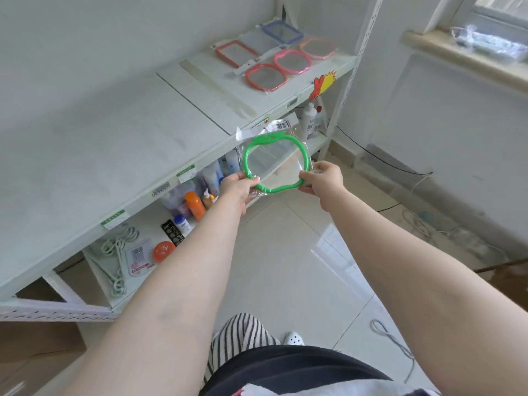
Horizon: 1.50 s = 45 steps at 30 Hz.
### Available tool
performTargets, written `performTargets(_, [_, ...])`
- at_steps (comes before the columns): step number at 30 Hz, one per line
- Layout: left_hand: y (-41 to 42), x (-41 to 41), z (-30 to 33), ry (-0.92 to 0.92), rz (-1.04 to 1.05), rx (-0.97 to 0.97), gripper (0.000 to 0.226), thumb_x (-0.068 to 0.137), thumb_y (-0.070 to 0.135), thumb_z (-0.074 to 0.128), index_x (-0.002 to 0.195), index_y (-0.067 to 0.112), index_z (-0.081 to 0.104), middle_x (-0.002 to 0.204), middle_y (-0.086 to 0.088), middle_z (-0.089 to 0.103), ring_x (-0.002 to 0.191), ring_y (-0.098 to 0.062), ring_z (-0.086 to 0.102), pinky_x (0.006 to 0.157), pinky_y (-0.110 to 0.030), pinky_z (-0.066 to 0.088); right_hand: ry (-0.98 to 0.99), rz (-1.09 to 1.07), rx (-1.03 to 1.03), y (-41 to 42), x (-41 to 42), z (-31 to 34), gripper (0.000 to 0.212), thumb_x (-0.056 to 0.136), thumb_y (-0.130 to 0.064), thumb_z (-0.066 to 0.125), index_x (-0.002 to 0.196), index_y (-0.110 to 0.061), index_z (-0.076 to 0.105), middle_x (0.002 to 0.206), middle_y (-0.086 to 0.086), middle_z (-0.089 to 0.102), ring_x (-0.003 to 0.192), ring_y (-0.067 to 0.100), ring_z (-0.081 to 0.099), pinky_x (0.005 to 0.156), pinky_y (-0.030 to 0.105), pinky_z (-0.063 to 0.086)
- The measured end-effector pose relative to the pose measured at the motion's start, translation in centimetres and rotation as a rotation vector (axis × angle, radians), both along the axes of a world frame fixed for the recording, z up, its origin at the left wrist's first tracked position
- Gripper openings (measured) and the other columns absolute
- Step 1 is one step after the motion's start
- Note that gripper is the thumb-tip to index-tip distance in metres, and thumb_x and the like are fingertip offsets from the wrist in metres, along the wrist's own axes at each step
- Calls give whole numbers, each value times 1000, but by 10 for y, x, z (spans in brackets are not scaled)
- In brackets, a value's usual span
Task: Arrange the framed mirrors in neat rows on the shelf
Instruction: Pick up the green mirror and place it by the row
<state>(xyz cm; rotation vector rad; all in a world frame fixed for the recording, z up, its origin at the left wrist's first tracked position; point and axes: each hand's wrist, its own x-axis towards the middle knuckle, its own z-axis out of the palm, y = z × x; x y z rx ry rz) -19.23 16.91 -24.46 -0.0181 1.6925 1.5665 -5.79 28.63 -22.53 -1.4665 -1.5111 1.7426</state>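
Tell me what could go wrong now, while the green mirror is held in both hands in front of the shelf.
1. The left hand and right hand pinch the green mirror only at its lower rim, through loose plastic wrap; it might slip and fall to the tile floor.
2. Reaching toward the far rows, it could knock the red mirror out of line.

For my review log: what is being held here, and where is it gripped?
The green apple-shaped mirror, gripped on its frame's lower-left by the left hand and lower-right by the right hand.
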Motion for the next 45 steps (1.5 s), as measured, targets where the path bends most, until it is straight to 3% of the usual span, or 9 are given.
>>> performTargets(4, [15,-6,5,12,19,-20,21,87,-4,63,76,13,55,77,-7,61,64,-16,60,49,-19,56,26,13,-21,17,-5,3,39,83,0,68,120,2,55,95,11,61,72,23,67,72,35,61])
performTargets(11, [61,-32,9,-76,-28,19,19,88,-5,60,104,5,59,76,-7,62,64,-16,59,72,-27,55,20,-1,-32,62,-28,7,38,84,3,67,120,3,54,97,13,60,71,25,66,68,33,61])
performTargets(17, [102,-70,15,-108,-30,35,12,87,-7,60,91,5,59,78,-8,62,66,-16,61,51,-19,56,-26,-21,-15,110,-63,8,44,83,3,68,124,-1,52,101,13,61,70,24,66,71,33,59])
performTargets(22, [125,-102,14,-89,-15,22,12,86,-8,61,88,4,60,79,-8,63,67,-17,62,59,-21,57,-40,-3,-17,135,-95,6,41,82,0,70,121,-2,54,111,15,61,66,21,67,53,26,60])
performTargets(28, [136,-137,1,-108,112,-5,33,85,-10,61,118,-3,58,78,-9,63,65,-18,63,84,-35,55,-101,124,-4,160,-147,-4,46,83,-1,69,127,-3,53,113,16,62,67,22,69,66,32,62])
performTargets(32, [151,-156,-1,-117,233,-19,38,85,-12,60,123,-9,55,79,-10,62,67,-19,60,82,-30,53,-132,223,-12,181,-185,-7,37,85,0,66,119,-7,55,86,9,61,78,32,69,84,45,58])
performTargets(36, [175,-179,-4,-124,374,-25,40,85,-13,60,125,-9,54,91,-16,65,72,-20,61,90,-31,51,-181,369,26,215,-224,-10,24,84,-3,66,106,-11,59,73,9,66,56,20,67,63,35,61])
performTargets(41, [208,-196,-9,-132,517,-35,41,84,-10,62,124,-7,55,73,-6,58,63,-14,56,66,-21,56,-181,509,23,262,-263,-10,27,85,-5,64,110,-15,61,91,16,72,71,26,72,52,19,48])
performTargets(45, [217,-201,-18,-107,640,-98,41,83,-9,65,123,-5,58,78,-10,61,59,-15,54,47,-15,51,-204,602,11,278,-290,-23,32,81,-5,68,112,-11,58,75,11,68,47,16,67,64,30,61])
